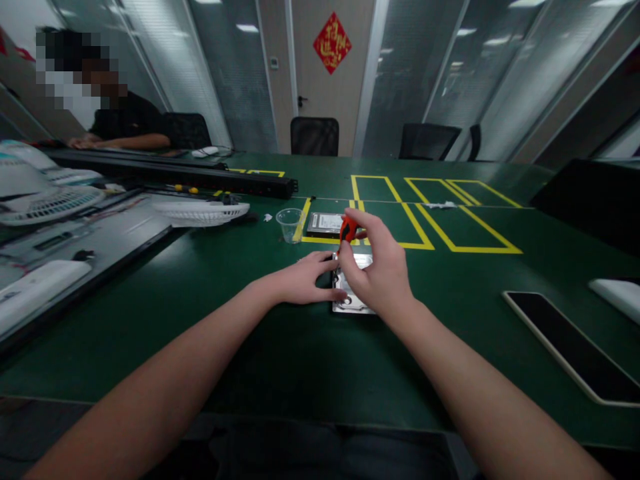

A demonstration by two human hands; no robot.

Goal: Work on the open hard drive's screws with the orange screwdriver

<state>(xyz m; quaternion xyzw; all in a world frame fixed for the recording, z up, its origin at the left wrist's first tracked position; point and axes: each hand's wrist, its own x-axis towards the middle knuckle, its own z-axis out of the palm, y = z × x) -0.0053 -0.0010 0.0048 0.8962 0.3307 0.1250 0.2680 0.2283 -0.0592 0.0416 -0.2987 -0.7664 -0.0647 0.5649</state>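
Note:
A silver hard drive point(354, 303) lies flat on the green table in front of me, partly covered by my hands. My left hand point(313, 277) steadies its left side, with thumb and fingers apart and pressed on the drive's edge and top. Above the drive, my right hand point(377, 260) is closed round the orange-and-black handle of a screwdriver point(349, 229). The screwdriver stands nearly upright, its tip hidden by my fingers. Just behind it, a second hard drive point(325, 223) with a white label lies inside a yellow tape outline.
A clear plastic cup point(290, 227) stands left of the second drive. White fan-like parts point(200, 212) and a long black bar point(190, 175) crowd the left. A phone-like slab point(575, 347) lies at right. A person point(127, 120) sits across at far left.

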